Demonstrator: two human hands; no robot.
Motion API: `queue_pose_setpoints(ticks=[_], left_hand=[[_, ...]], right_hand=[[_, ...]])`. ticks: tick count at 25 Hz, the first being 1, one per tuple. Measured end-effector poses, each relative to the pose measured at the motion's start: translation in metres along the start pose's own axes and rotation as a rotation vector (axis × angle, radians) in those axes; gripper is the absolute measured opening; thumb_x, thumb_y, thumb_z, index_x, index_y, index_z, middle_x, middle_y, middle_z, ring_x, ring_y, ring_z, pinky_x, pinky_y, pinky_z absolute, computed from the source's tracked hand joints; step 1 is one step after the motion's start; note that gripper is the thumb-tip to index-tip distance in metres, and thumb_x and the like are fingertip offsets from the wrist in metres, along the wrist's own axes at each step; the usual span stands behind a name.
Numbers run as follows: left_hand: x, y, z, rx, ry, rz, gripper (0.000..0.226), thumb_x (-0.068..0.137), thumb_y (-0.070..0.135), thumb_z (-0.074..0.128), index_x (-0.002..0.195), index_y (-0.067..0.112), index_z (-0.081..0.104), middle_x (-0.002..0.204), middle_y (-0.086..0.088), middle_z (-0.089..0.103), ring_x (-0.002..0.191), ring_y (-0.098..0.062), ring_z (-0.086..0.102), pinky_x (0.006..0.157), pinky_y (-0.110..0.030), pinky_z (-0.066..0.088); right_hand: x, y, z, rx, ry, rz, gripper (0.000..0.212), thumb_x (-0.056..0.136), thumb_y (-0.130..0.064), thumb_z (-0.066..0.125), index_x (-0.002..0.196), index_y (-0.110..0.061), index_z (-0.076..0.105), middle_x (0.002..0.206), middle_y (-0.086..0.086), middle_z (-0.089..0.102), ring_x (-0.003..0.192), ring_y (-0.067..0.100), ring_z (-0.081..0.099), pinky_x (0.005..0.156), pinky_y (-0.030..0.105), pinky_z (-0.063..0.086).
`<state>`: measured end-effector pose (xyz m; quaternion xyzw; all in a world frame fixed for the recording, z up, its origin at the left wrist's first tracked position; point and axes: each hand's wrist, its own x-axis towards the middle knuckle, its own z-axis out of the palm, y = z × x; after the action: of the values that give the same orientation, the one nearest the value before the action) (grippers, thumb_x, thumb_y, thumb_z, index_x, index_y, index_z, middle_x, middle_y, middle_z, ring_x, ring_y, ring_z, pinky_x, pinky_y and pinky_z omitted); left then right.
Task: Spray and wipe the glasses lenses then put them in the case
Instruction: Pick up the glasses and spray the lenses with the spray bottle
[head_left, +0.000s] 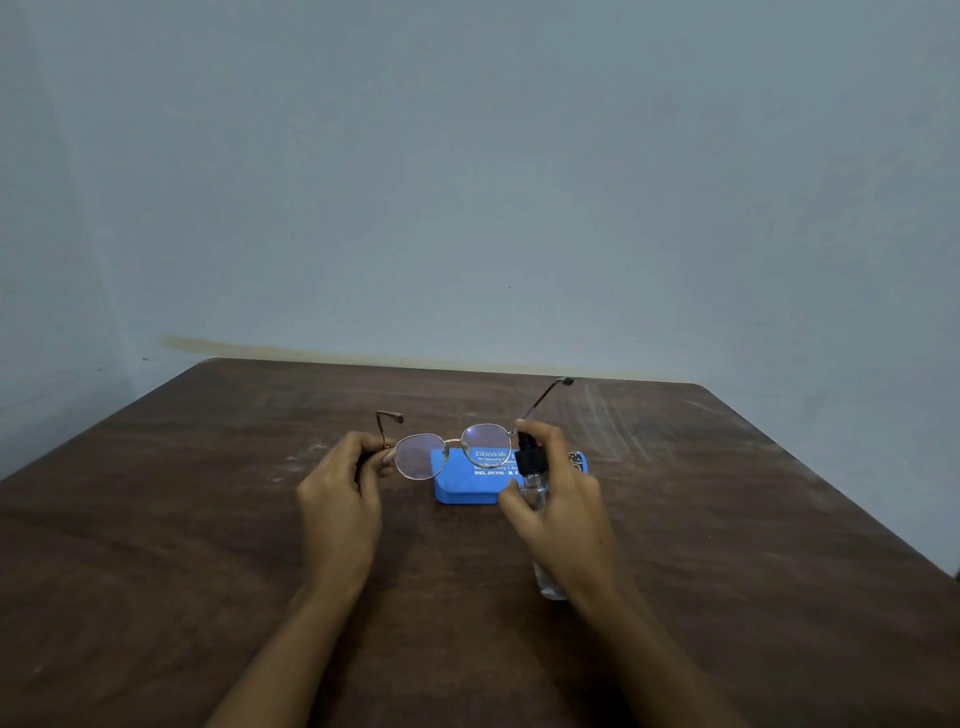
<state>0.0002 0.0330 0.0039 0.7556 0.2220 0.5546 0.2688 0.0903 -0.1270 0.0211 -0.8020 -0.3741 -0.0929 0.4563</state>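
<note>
Closed blue plastic case (467, 486) on brown wooden table (208, 519), white print "Bhavik", rest unreadable. L hand (340, 499) fingers pinch round metal-rimmed glasses (452, 452) at hinge; R hand (563, 512) wraps clear spray bottle w/ black nozzle (532, 470), contents indiscernible.

We saw a dim, evenly lit scene with a cool blue-grey cast. The wall (467, 182) darkened toward the corners, the table (156, 519) edges bowed from wide-angle distortion, shadows stayed faint, and the glasses (452, 452) lenses carried pale violet glare.
</note>
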Motion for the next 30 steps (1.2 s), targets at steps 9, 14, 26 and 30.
queue_pose_setpoints(ticks=[9,14,26,30], left_hand=[[0.000,0.000,0.000,-0.007,-0.008,0.002,0.020,0.077,-0.011,0.056,0.080,0.006,0.064,0.074,-0.002,0.068,0.066,-0.008,0.061,0.064,-0.010,0.042],[-0.001,0.000,0.000,-0.015,-0.003,0.002,0.019,0.077,-0.011,0.056,0.079,0.006,0.064,0.073,0.000,0.067,0.080,-0.005,0.058,0.065,0.000,0.039],[0.003,0.001,0.002,-0.215,-0.040,-0.368,0.017,0.083,0.006,0.060,0.073,0.020,0.060,0.063,0.005,0.063,0.053,0.007,0.061,0.055,-0.003,0.044],[0.006,0.001,0.001,-0.544,-0.150,-0.691,0.004,0.084,0.003,0.058,0.084,0.003,0.062,0.064,-0.007,0.062,0.042,0.002,0.059,0.050,-0.008,0.050]], right_hand=[[0.000,-0.002,-0.001,-0.053,-0.017,-0.011,0.056,0.077,-0.014,0.058,0.127,-0.033,0.040,0.080,-0.003,0.060,0.050,0.004,0.044,0.049,0.015,0.031],[0.000,-0.002,-0.002,-0.028,0.014,-0.003,0.060,0.075,-0.013,0.056,0.126,-0.039,0.038,0.067,-0.009,0.054,0.050,0.006,0.047,0.049,0.018,0.033],[-0.003,0.002,0.005,0.034,0.077,-0.109,0.067,0.074,-0.016,0.057,0.125,-0.051,0.031,0.064,-0.013,0.051,0.058,0.007,0.053,0.050,0.020,0.040],[-0.008,-0.006,0.013,0.033,0.052,-0.170,0.065,0.070,-0.024,0.052,0.125,-0.050,0.028,0.059,-0.022,0.042,0.060,-0.002,0.053,0.047,0.008,0.034]])
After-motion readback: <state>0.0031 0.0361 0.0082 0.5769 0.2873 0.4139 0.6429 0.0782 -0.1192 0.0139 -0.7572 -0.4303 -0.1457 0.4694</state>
